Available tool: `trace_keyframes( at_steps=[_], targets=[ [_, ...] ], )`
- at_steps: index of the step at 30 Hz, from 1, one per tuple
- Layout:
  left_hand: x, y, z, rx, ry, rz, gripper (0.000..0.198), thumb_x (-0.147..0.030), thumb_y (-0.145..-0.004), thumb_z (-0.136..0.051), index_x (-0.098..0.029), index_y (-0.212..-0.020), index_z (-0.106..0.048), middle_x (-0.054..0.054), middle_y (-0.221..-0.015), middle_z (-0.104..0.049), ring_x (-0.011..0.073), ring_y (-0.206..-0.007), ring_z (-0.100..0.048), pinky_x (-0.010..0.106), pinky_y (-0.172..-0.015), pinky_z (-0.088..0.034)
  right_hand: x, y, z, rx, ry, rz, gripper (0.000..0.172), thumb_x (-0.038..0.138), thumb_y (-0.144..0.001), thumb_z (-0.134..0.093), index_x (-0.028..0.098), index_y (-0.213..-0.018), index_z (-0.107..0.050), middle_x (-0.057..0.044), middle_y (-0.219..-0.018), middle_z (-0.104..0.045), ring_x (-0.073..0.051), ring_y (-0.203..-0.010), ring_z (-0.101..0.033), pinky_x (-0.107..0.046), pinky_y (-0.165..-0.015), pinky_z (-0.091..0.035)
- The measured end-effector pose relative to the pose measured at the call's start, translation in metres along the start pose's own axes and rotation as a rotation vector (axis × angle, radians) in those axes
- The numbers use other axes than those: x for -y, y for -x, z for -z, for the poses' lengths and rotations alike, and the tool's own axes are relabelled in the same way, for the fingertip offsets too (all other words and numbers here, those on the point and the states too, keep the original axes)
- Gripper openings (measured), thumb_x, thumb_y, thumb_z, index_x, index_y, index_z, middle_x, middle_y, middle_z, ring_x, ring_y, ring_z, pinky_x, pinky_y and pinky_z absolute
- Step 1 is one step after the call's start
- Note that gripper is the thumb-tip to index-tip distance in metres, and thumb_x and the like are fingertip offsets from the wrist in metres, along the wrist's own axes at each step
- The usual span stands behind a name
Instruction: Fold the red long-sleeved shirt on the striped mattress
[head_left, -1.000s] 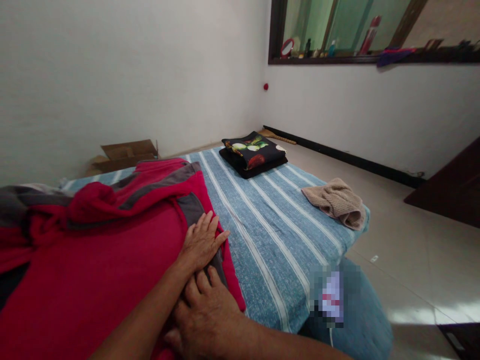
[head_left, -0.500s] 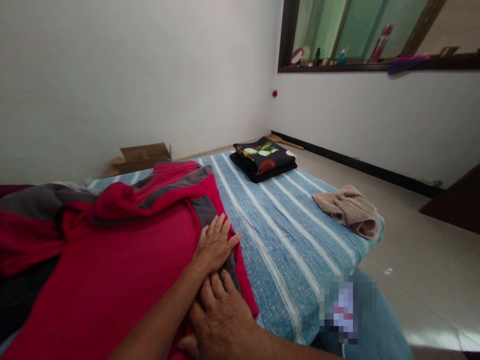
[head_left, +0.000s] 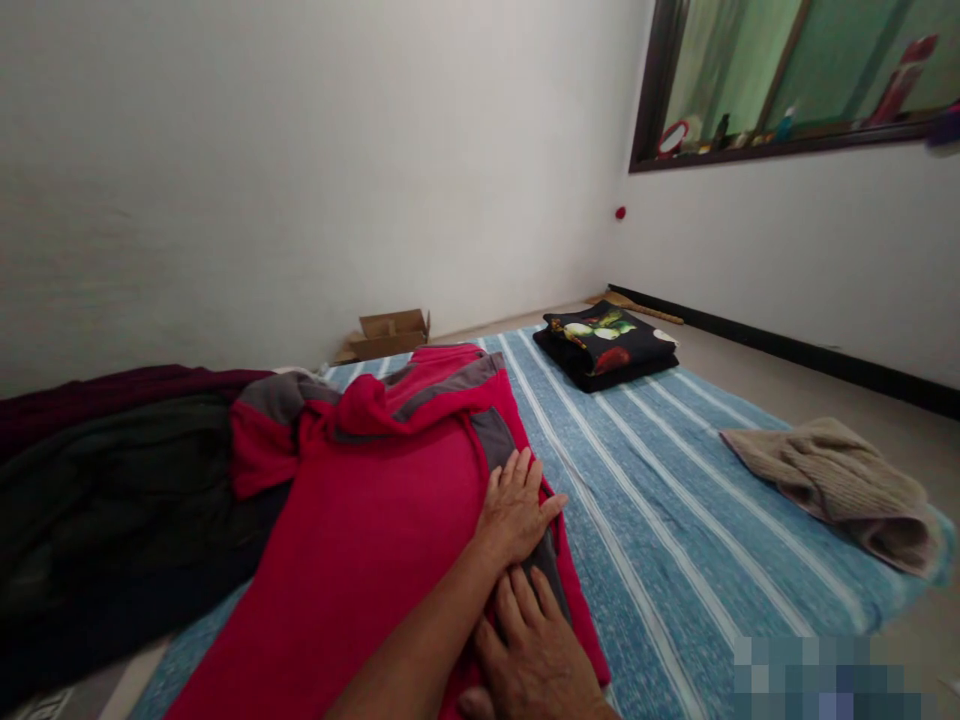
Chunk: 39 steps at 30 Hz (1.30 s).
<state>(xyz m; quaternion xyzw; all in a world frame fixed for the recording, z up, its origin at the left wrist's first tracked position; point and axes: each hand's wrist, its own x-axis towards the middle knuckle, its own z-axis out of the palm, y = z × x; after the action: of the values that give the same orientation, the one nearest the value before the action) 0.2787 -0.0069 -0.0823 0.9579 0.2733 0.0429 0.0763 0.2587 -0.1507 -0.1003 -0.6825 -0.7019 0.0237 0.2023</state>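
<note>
Crimson fleece garment (head_left: 375, 530) with grey panels, laid out on a blue bedsheet with white stripes (head_left: 637, 470), across the near middle of the bed; upper part bunched, lower body lying fairly smooth; right-hand edge folded into a fairly straight line. Left hand (head_left: 514, 510) palm down on the garment near that edge, fingers slightly spread, thumb stretched out over the border; right hand (head_left: 532, 640) just below it, palm down, fingers close together and gently bent over the grey side panel (head_left: 553, 570), thumb held off to the side; whether its palm presses the cloth, cannot tell.

To the left, a heap of dark clothing (head_left: 112, 500), with a maroon cloth (head_left: 135, 390) along its far side; the garment's grey-and-red sleeve end touches this heap. Toward the far end of the bed, a folded black textile with a fruit-like print (head_left: 592, 350), well apart from the hands; at the right edge, a crumpled beige towel (head_left: 836, 485). Beyond the bed, an open cardboard box (head_left: 390, 340) by the white wall (head_left: 375, 150); upper right, a dark-framed window (head_left: 651, 90), a small red-rimmed mirror (head_left: 673, 138) on its ledge.
</note>
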Motion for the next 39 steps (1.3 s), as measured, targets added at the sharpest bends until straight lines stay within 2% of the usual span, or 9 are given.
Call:
trace_keyframes(
  at_steps=[7, 13, 17, 21, 25, 28, 34, 36, 39],
  targets=[
    [0.015, 0.005, 0.008, -0.123, 0.370, 0.014, 0.063, -0.053, -0.091, -0.029, -0.011, -0.137, -0.034, 0.015, -0.145, -0.033, 0.0224, -0.136, -0.025, 0.043, -0.110, -0.025, -0.019, 0.001, -0.030, -0.067, 0.063, 0.062, 0.056, 0.055, -0.076, -0.059, 0.028, -0.125, -0.050, -0.014, -0.126, -0.055, -0.036, -0.115, -0.050, -0.050, -0.092, -0.044],
    [0.105, 0.001, 0.058, -0.605, 0.349, 0.336, 0.045, -0.035, -0.083, -0.045, -0.014, -0.123, -0.048, 0.014, -0.125, -0.056, 0.0232, -0.117, -0.050, 0.040, -0.101, -0.039, -0.039, -0.030, 0.043, 0.172, -0.279, 0.077, 0.020, 0.036, -0.083, -0.054, 0.024, -0.097, -0.060, -0.003, -0.099, -0.064, -0.018, -0.088, -0.060, -0.027, -0.078, -0.047],
    [0.169, -0.001, 0.101, -0.695, 0.203, 0.637, 0.045, -0.034, -0.078, -0.051, -0.008, -0.114, -0.052, 0.024, -0.118, -0.055, 0.0334, -0.115, -0.049, 0.048, -0.099, -0.035, -0.045, -0.075, 0.083, 0.192, -0.263, -0.017, 0.016, 0.029, -0.086, -0.047, 0.022, -0.092, -0.060, -0.003, -0.094, -0.063, -0.017, -0.085, -0.059, -0.025, -0.074, -0.043],
    [0.206, -0.013, 0.116, -0.693, 0.251, 0.781, 0.052, -0.043, -0.071, -0.059, -0.002, -0.103, -0.053, 0.030, -0.117, -0.053, 0.0426, -0.116, -0.044, 0.056, -0.091, -0.035, -0.049, -0.129, 0.078, 0.190, -0.156, -0.050, 0.020, 0.031, -0.087, -0.045, 0.020, -0.093, -0.061, -0.006, -0.092, -0.064, -0.018, -0.084, -0.060, -0.026, -0.070, -0.039],
    [0.232, -0.027, 0.113, -0.665, 0.432, 0.877, 0.021, -0.033, -0.070, -0.059, -0.013, -0.071, -0.057, 0.015, -0.092, -0.065, 0.0341, -0.104, -0.055, 0.047, -0.082, -0.041, -0.062, -0.178, 0.057, 0.127, -0.113, -0.020, 0.020, 0.031, -0.087, -0.045, 0.019, -0.089, -0.061, -0.006, -0.090, -0.064, -0.018, -0.084, -0.060, -0.025, -0.069, -0.037],
    [0.240, -0.025, 0.115, -0.733, 0.674, 0.883, 0.014, -0.027, -0.067, -0.058, -0.018, -0.059, -0.050, 0.006, -0.070, -0.063, 0.0270, -0.088, -0.061, 0.038, -0.072, -0.047, -0.077, -0.207, 0.047, 0.067, -0.103, -0.044, 0.021, 0.030, -0.088, -0.044, 0.019, -0.086, -0.062, -0.005, -0.090, -0.064, -0.016, -0.084, -0.059, -0.024, -0.070, -0.036],
    [0.216, 0.029, 0.106, -0.825, 1.278, 0.856, 0.010, -0.027, -0.068, -0.054, -0.019, -0.073, -0.049, 0.001, -0.073, -0.062, 0.0154, -0.067, -0.062, 0.032, -0.063, -0.053, -0.102, -0.251, 0.036, -0.070, -0.176, -0.102, 0.024, 0.025, -0.088, -0.041, 0.019, -0.090, -0.064, -0.004, -0.091, -0.065, -0.015, -0.083, -0.058, -0.023, -0.066, -0.035],
    [0.204, 0.055, 0.093, -0.672, 1.532, 0.961, 0.013, -0.028, -0.066, -0.058, -0.019, -0.074, -0.052, 0.002, -0.070, -0.063, 0.0154, -0.062, -0.062, 0.031, -0.059, -0.052, -0.108, -0.261, 0.031, -0.081, -0.165, -0.130, 0.025, 0.024, -0.087, -0.040, 0.019, -0.085, -0.065, -0.004, -0.087, -0.066, -0.015, -0.079, -0.059, -0.023, -0.063, -0.034],
    [0.193, 0.087, 0.082, -0.299, 1.353, 1.013, 0.022, -0.038, -0.066, -0.062, -0.018, -0.064, -0.054, 0.007, -0.064, -0.064, 0.0176, -0.056, -0.061, 0.027, -0.051, -0.046, -0.115, -0.270, 0.023, -0.085, -0.129, -0.206, 0.024, 0.023, -0.086, -0.041, 0.018, -0.080, -0.064, -0.005, -0.082, -0.066, -0.016, -0.078, -0.060, -0.024, -0.062, -0.032]
  ],
)
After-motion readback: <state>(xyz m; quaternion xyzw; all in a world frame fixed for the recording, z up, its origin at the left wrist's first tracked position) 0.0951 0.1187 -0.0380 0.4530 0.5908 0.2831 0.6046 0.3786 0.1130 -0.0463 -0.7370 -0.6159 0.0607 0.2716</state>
